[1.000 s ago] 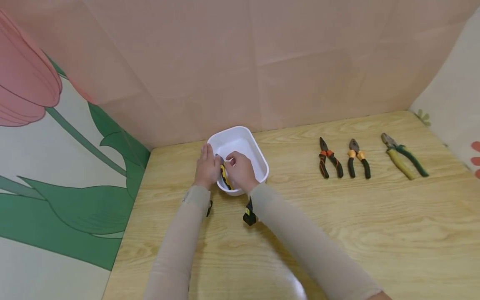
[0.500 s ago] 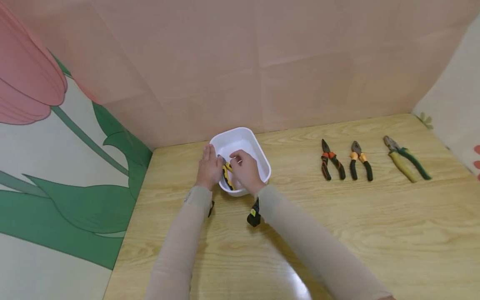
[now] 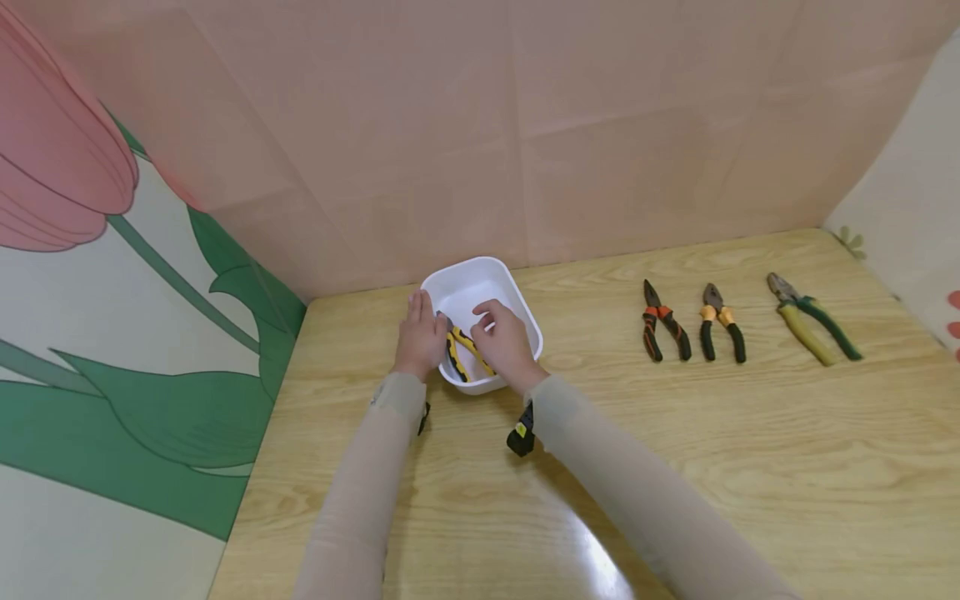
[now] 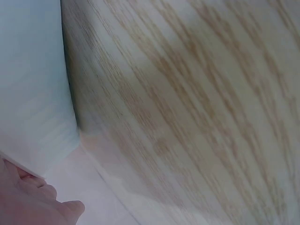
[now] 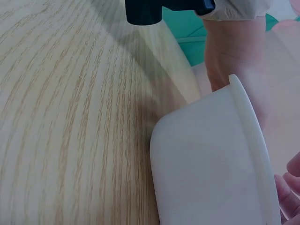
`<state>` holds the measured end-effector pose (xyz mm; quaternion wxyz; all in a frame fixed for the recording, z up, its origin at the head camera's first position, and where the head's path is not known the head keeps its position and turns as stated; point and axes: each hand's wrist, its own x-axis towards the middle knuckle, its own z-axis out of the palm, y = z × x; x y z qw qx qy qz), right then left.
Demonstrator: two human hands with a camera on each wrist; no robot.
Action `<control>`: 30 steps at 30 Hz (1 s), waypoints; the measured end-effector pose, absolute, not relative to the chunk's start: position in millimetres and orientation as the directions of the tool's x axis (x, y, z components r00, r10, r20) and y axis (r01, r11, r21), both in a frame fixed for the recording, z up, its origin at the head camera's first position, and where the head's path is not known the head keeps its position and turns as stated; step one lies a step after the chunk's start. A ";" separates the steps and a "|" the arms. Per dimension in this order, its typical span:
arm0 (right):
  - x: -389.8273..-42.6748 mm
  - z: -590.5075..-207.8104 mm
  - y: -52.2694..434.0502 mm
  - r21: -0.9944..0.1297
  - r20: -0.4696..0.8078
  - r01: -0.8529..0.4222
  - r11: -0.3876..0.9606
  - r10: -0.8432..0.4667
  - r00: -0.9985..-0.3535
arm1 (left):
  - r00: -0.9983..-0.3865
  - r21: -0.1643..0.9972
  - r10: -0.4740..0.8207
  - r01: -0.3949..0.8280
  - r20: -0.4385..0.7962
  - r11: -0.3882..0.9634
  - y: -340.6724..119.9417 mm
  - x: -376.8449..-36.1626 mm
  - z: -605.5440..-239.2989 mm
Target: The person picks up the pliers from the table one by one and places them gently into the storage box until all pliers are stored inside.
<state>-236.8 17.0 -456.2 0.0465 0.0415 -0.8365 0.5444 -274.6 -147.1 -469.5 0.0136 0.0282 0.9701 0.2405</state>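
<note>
Overhead, head view: a person works at a white tub (image 3: pixel 517 304) near the back of a wooden table (image 3: pixel 675 467), close to the pink wall.
Pliers: a black-and-yellow pair (image 3: pixel 461 350) lies inside the tub, handles spread toward the near rim; its nose is hidden between the two hands.
Left hand: the left hand (image 3: pixel 422 333) lies flat against the tub's left outer wall, fingers straight and together, gripping nothing.
Right hand: the right hand (image 3: pixel 506 337) hangs over the tub with fingers curled downward; whether they touch or pinch the pliers cannot be told from this angle.
Wrists: a dark camera unit (image 3: pixel 521 432) sits under the right forearm; the one on the left is mostly hidden by the sleeve.
Row at right: three more pairs lie well apart from the tub — orange-black (image 3: pixel 662 332), yellow-black (image 3: pixel 720 323) and yellow-green (image 3: pixel 812 330), noses pointing to the wall.

Left wrist view: blurred throughout; only wood grain, the tub's pale wall (image 4: pixel 33 93) at the left edge and a cut-off patch of skin in the bottom corner show. No pliers visible.

Right wrist view: the tub's outer wall and rim (image 5: pixel 211 168) fill the lower right, its inside hidden. Behind the rim stands the left wrist (image 5: pixel 234 70); fingertips (image 5: pixel 288 192) are cut off at the right edge.
</note>
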 end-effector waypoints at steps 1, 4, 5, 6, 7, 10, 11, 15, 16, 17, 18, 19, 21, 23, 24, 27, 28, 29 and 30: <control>-236.2 -456.2 18.0 -0.905 0.127 -0.125 0.407 -0.022 -0.992 | -0.998 0.469 0.061 0.047 -0.014 0.882 -147.2 -274.6 -470.0; -235.0 -457.0 20.4 -0.888 0.158 -0.153 0.433 -0.026 -0.987 | -0.998 0.473 0.062 0.047 -0.016 0.880 -147.9 -274.7 -471.8; -234.5 -457.0 21.4 -0.882 0.171 -0.164 0.441 -0.025 -0.985 | -0.998 0.474 0.063 0.048 -0.016 0.879 -148.2 -274.9 -472.4; -233.7 -456.6 22.7 -0.875 0.186 -0.177 0.451 -0.023 -0.982 | -0.998 0.475 0.063 0.049 -0.015 0.879 -148.5 -274.9 -472.7; -233.2 -456.2 24.0 -0.866 0.199 -0.186 0.464 -0.022 -0.980 | -0.998 0.475 0.065 0.051 -0.013 0.879 -148.7 -274.6 -472.6; -231.6 -454.4 29.4 -0.852 0.226 -0.206 0.482 -0.017 -0.974 | -0.998 0.477 0.063 0.046 -0.019 0.878 -148.9 -274.5 -472.5; -231.4 -453.9 31.4 -0.850 0.231 -0.211 0.483 -0.018 -0.973 | -0.998 0.476 0.064 0.045 -0.023 0.878 -149.1 -274.6 -472.3; -230.8 -451.6 38.4 -0.852 0.236 -0.218 0.475 -0.023 -0.971 | -0.997 0.472 0.067 0.042 -0.036 0.881 -148.9 -275.2 -471.6; -230.7 -451.6 40.0 -0.853 0.233 -0.216 0.475 -0.023 -0.972 | -0.997 0.470 0.069 0.044 -0.036 0.882 -148.6 -274.9 -471.5; -230.4 -451.3 41.4 -0.853 0.231 -0.214 0.475 -0.023 -0.973 | -0.997 0.472 0.069 0.044 -0.037 0.880 -148.3 -274.9 -471.5; -230.1 -451.2 42.9 -0.852 0.229 -0.211 0.480 -0.023 -0.973 | -0.997 0.473 0.070 0.045 -0.034 0.880 -147.8 -274.7 -471.4; -229.8 -450.7 44.2 -0.852 0.225 -0.207 0.481 -0.021 -0.974 | -0.997 0.473 0.070 0.047 -0.031 0.880 -147.3 -274.6 -471.4; -229.0 -449.4 46.7 -0.851 0.226 -0.204 0.484 -0.014 -0.974 | -0.997 0.475 0.071 0.049 -0.028 0.879 -146.6 -274.2 -470.9; -227.8 -447.2 49.1 -0.851 0.224 -0.197 0.487 -0.003 -0.975 | -0.997 0.475 0.069 0.045 -0.032 0.879 -145.8 -273.6 -470.1; -227.4 -445.9 50.3 -0.851 0.222 -0.192 0.489 0.003 -0.975 | -0.997 0.474 0.069 0.045 -0.034 0.880 -145.6 -273.3 -469.7; -226.1 -441.3 54.5 -0.848 0.218 -0.183 0.497 0.013 -0.976 | -0.997 0.473 0.065 0.038 -0.042 0.880 -145.3 -272.7 -468.1; -226.0 -440.2 56.0 -0.847 0.212 -0.176 0.502 0.015 -0.977 | -0.997 0.472 0.063 0.035 -0.043 0.881 -145.5 -272.7 -468.0; -226.1 -439.5 57.7 -0.844 0.209 -0.172 0.507 0.017 -0.978 | -0.997 0.471 0.062 0.034 -0.044 0.882 -145.9 -272.7 -468.2; -226.2 -439.1 59.4 -0.843 0.208 -0.170 0.510 0.019 -0.978 | -0.997 0.471 0.060 0.033 -0.043 0.882 -146.1 -272.9 -468.5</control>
